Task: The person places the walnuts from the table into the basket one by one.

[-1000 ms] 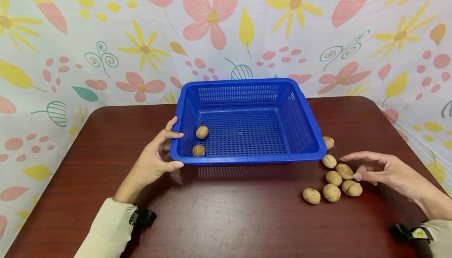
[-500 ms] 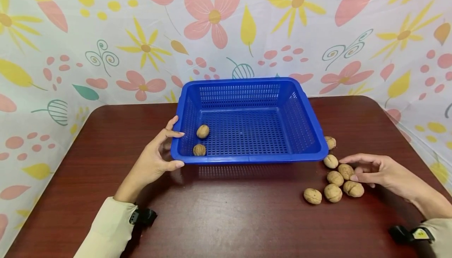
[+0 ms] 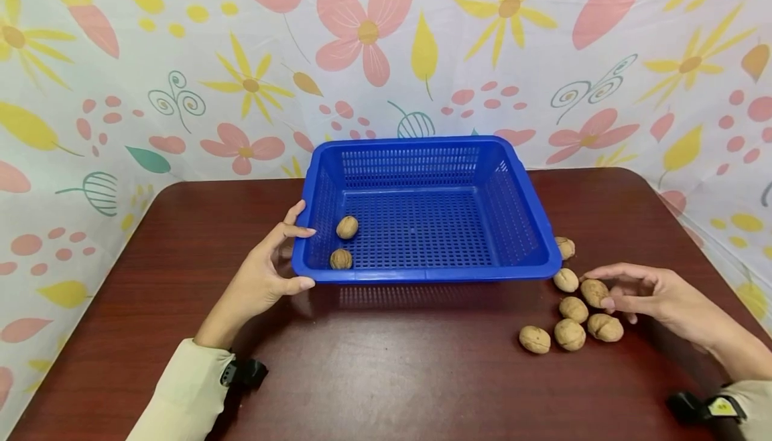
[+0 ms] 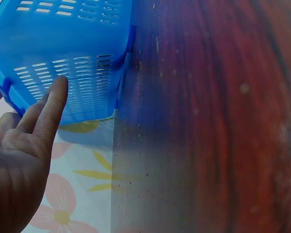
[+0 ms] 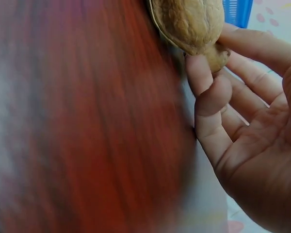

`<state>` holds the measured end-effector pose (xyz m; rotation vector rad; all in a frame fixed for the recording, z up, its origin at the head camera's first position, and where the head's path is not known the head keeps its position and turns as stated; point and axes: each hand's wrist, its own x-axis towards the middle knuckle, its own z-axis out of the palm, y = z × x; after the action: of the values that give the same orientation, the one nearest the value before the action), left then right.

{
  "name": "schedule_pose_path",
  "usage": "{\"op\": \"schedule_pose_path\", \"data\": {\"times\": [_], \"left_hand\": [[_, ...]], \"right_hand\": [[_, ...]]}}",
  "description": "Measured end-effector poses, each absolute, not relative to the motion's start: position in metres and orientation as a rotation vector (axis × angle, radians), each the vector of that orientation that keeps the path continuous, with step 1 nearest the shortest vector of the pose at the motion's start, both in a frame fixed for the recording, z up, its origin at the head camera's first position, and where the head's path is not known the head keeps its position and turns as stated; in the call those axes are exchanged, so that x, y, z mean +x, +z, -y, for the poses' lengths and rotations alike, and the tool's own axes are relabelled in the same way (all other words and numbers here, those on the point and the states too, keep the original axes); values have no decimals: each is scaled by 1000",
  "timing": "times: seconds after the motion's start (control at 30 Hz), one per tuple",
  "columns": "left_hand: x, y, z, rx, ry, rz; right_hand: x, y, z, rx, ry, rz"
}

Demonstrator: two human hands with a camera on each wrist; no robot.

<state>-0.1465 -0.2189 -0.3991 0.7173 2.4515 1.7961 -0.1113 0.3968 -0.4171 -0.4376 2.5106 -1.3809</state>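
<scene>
A blue plastic basket [image 3: 422, 273] with slotted walls stands toward the back of the table. My left hand [image 3: 265, 267] holds its left end, thumb at the front corner and index fingertip over the rim; a finger reaches along the slotted wall in the left wrist view. Inside, a walnut [image 3: 346, 227] and a second walnut [image 3: 341, 259] lie near the left wall. My right hand [image 3: 663, 297] pinches a walnut [image 3: 594, 292] between thumb and index finger, right of the basket. In the right wrist view, a nearer walnut [image 5: 189, 22] partly covers the pinched one.
Several loose walnuts [image 3: 569, 334] lie around the right hand, in front of and beside the basket's right corner. One walnut [image 3: 565, 247] is partly hidden behind the basket's right side. A flowered cloth [image 3: 368, 32] hangs behind the dark red wooden table [image 3: 392, 374].
My right thumb and index finger have closed on the walnut, which now sits slightly apart from its neighbours. The left hand and the basket keep their places.
</scene>
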Motion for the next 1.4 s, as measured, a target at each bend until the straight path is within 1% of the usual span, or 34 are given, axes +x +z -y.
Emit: {"op": "schedule_pose_path", "data": {"times": [0.17, 0.37, 0.6, 0.83, 1.0, 1.2, 1.4], "left_hand": [[-146, -400, 218, 725, 1805, -2441], [-146, -401, 218, 737, 1809, -2439], [-146, -400, 218, 730, 1804, -2449], [-146, -400, 219, 720, 1803, -2450], [-146, -400, 219, 719, 1805, -2448], [-146, -400, 218, 724, 1804, -2439], [-146, -399, 219, 724, 1806, -2446]], "right_hand": [[-112, -410, -401, -418, -1359, -2564], [-120, -392, -402, -451, -1396, -2623], [-135, -359, -383, -435, -1632, -2579], [-158, -324, -350, -552, -1852, -2360], [-173, -303, -322, -511, -1762, -2425], [-185, -281, -287, -393, -1545, -2562], [-204, -267, -249, -460, -1546, -2477]]}}
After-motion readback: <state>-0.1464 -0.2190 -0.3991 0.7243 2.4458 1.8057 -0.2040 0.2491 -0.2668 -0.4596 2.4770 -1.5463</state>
